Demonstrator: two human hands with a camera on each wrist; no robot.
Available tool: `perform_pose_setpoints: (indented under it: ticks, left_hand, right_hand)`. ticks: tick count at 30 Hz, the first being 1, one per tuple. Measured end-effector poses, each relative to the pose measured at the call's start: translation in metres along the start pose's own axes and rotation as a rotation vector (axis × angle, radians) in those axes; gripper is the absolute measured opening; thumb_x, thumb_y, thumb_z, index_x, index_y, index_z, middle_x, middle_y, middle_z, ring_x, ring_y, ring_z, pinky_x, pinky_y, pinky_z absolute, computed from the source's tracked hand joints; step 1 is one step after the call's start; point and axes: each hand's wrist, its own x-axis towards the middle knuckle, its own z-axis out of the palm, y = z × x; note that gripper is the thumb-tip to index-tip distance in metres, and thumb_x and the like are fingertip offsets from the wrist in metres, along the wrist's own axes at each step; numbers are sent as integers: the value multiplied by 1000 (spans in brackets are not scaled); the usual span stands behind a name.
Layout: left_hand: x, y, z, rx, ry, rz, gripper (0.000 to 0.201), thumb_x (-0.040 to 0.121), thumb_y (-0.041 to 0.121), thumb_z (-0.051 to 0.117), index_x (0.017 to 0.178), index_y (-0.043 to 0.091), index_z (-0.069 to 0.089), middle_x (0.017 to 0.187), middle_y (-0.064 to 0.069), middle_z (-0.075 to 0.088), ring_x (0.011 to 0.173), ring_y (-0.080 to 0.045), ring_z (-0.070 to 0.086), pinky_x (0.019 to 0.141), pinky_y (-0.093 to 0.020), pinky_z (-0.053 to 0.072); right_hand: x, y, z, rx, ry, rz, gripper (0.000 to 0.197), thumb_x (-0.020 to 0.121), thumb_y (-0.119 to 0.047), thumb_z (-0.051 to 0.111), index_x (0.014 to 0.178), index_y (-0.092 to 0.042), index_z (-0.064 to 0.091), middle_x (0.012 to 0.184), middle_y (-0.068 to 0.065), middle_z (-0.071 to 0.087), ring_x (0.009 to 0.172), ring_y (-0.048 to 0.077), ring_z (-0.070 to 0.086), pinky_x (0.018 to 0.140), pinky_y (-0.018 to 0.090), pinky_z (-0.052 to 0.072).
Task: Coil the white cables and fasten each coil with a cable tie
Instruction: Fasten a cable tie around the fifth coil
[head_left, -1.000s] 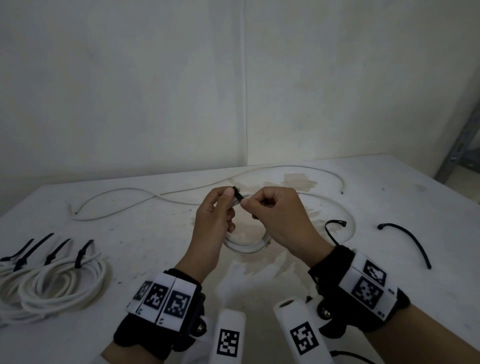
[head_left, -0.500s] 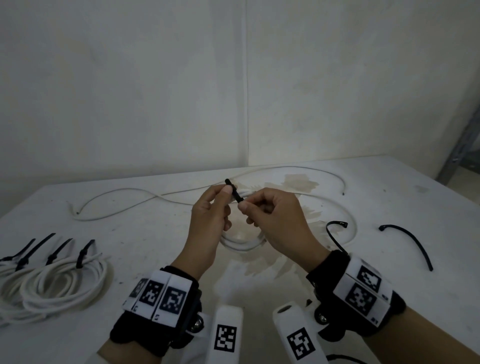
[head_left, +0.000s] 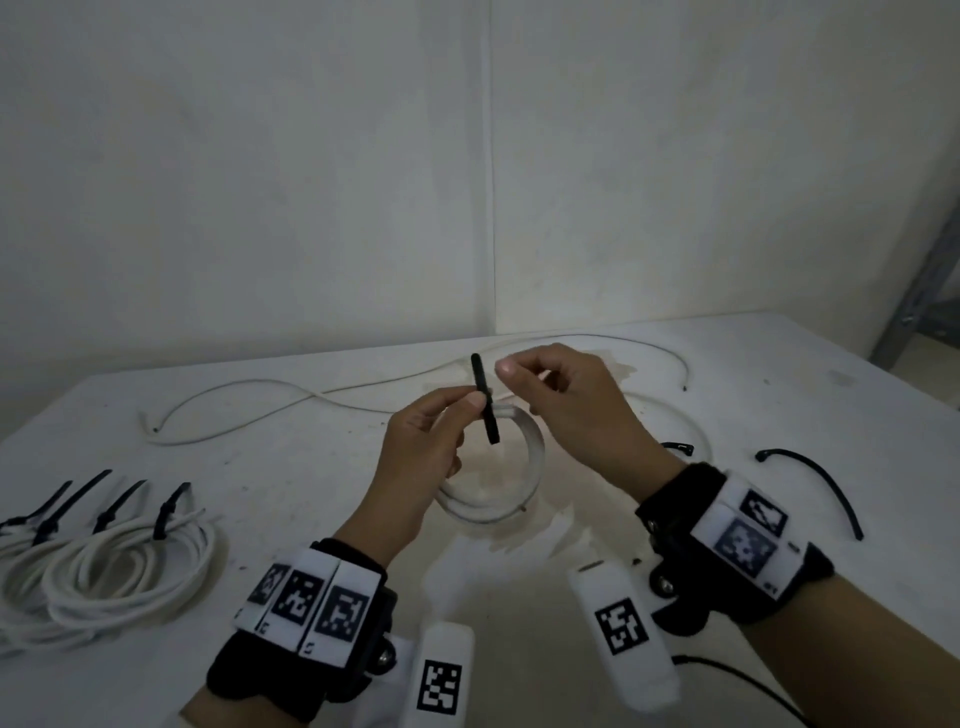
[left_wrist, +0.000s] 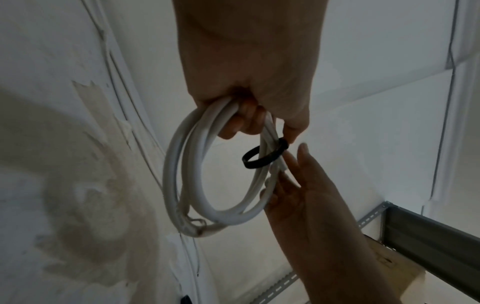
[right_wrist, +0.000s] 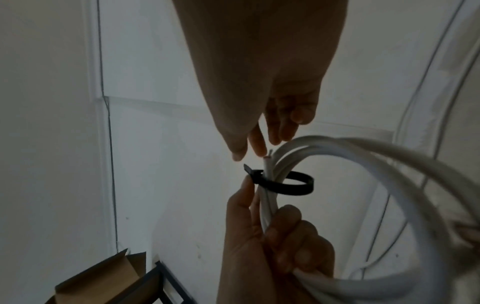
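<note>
My left hand (head_left: 434, 444) grips a small coil of white cable (head_left: 536, 457) above the table, thumb pressed on a black cable tie (head_left: 483, 400). The tie's tail sticks up past the thumb. In the left wrist view the tie (left_wrist: 259, 159) forms a loose loop around the coil's strands (left_wrist: 176, 174). My right hand (head_left: 566, 405) hovers just right of the tail with fingers loosely curled, holding nothing. In the right wrist view its fingertips (right_wrist: 257, 148) hang just above the cable's cut end, over the tie loop (right_wrist: 293, 187).
Several tied coils (head_left: 104, 561) lie at the table's left edge. A loose white cable (head_left: 234, 395) runs across the back of the table (head_left: 311, 493). Two spare black ties (head_left: 815, 483) (head_left: 678, 447) lie to the right. A metal shelf frame (head_left: 924, 291) stands far right.
Both hands pinched the tie a second ago. The tail has come further through and now stands upright, and my right hand has let go of it and opened.
</note>
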Motion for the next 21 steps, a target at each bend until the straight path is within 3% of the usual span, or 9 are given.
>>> perform_pose_setpoints:
  ticks: [4,6,8,11,13,14,17,21]
  left_hand:
    - [-4,0,4,42,-69,-1,15,90,19,54,88,20,70,46,18,50,47,-3,40,52,-19,33]
    - [-6,0,4,25,-84,5,18,91,21,52,85,18,69,44,17,46,46,-3,37,49,-18,32]
    - [-6,1,5,32,-80,17,18,91,25,53,83,19,68,44,17,47,45,-2,38,48,-17,33]
    - [-6,2,6,71,-79,31,14,89,25,56,86,18,68,44,20,50,44,2,44,50,-16,35]
    - [-7,3,8,86,-87,34,13,89,23,57,86,17,68,45,21,52,46,5,47,48,-13,35]
    - [-8,3,10,91,-90,38,12,88,23,58,84,17,68,46,21,53,46,5,47,47,-12,35]
    - [-12,2,14,87,-89,55,11,86,22,61,78,18,67,47,20,54,46,4,46,44,-11,35]
    - [-13,3,14,80,-81,72,11,85,20,63,75,20,66,50,20,58,46,6,48,45,-11,35]
  right_hand:
    - [5,-4,0,-16,-134,-3,13,88,-17,61,84,-8,70,78,-10,59,66,1,51,59,8,39]
    - [5,-5,-2,9,-158,-11,12,87,-14,61,81,-9,70,75,-12,62,66,-3,55,60,8,41]
    - [4,-5,-4,58,-149,-7,12,87,-12,62,78,-13,70,75,-9,66,72,3,60,69,16,48]
    - [-1,-4,-5,30,-110,-31,12,87,-10,61,82,-7,71,74,-4,67,74,11,64,74,25,51]
    - [-2,-5,-4,-50,-97,-67,14,89,-11,58,80,-6,68,70,0,65,70,19,63,71,29,51]
    - [-2,-6,-5,-67,-81,-77,16,91,-12,55,79,-7,64,67,1,63,65,18,62,67,29,50]
    - [5,-10,-7,8,14,-51,19,94,-12,48,76,-12,54,61,0,59,51,1,55,51,13,44]
    - [6,-12,-8,129,19,4,16,94,-13,50,78,-12,53,62,3,60,48,1,56,47,15,45]
